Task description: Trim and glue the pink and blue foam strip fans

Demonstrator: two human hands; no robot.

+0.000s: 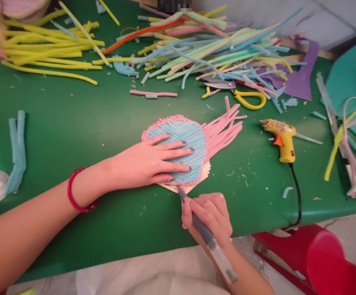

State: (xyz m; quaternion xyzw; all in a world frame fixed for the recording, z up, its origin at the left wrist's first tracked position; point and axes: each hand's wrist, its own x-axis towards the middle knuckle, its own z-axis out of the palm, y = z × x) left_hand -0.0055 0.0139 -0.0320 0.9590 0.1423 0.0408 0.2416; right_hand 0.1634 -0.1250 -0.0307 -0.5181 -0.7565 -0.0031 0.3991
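My left hand lies flat, fingers stretched out, on a round craft piece of light blue strips in a chevron pattern with a pink border and loose pink strip ends to the right. A cream backing peeks out beneath its lower edge. My right hand is closed around a grey craft knife, whose tip touches the lower edge of the piece. A red bracelet circles my left wrist.
A yellow glue gun with a black cord lies to the right on the green table. Yellow-handled scissors sit behind the piece. Piles of coloured strips fill the back. A red stool stands at lower right.
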